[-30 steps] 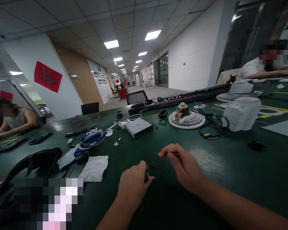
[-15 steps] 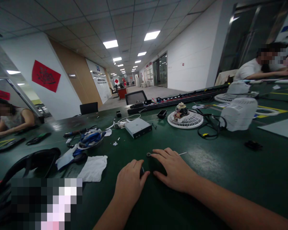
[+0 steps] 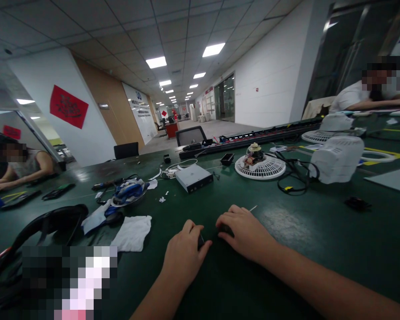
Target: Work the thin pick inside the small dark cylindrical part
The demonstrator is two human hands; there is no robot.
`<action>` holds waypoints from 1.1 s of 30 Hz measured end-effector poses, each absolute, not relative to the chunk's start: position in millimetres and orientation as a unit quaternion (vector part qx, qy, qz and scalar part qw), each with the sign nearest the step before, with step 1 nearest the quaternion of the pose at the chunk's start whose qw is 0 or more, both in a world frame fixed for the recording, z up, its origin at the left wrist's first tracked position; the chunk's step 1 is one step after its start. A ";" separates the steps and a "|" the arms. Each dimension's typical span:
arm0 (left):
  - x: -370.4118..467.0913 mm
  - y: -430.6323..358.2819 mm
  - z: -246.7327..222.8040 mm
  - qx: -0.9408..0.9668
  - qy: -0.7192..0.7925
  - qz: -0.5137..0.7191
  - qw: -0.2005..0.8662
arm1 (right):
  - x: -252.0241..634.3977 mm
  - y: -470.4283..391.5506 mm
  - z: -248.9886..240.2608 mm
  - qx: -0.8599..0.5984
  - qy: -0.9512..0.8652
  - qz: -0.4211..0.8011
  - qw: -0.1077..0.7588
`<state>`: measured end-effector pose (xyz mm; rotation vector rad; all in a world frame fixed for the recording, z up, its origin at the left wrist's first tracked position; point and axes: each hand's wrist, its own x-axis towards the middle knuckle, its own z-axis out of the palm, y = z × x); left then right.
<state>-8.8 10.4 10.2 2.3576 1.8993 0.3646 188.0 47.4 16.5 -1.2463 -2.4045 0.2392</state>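
Note:
My left hand (image 3: 186, 244) is closed around a small dark object (image 3: 200, 240), whose edge shows between thumb and fingers; the rest is hidden. To its right, my right hand (image 3: 242, 231) curls low over the table, gripping what looks like a screwdriver. Its thin metal shaft (image 3: 253, 208) sticks out beyond the knuckles, and the dark handle is mostly covered by the fingers. A gap separates the two hands. Beyond them lies a silver box-shaped disc drive (image 3: 194, 178).
On the green table (image 3: 306, 262) are a white fan grille with motor (image 3: 260, 167), a white fan housing (image 3: 338, 160), black cables (image 3: 293, 186) and a small black tray (image 3: 227, 159). At left lie a white cloth (image 3: 133, 233), a bowl with blue fabric (image 3: 130, 191) and black headphones (image 3: 50, 218). People sit at both sides.
My right hand's fingers have curled in from a flatter spread and now wrap the handle; the shaft tilts more upward. A small round end near the fingertips is now covered. My left hand keeps its hold.

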 end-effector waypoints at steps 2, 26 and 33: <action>-9.5 10.9 9.2 0.776 0.617 0.123 0.047 | 189.3 48.6 14.5 -0.453 -0.859 0.100 0.217; -7.4 4.3 11.6 0.799 0.568 0.187 0.057 | 188.9 33.6 26.0 -0.399 -0.839 0.113 0.354; -8.2 4.4 10.8 0.812 0.550 0.183 0.066 | 189.0 37.0 22.5 -0.369 -0.843 0.147 0.364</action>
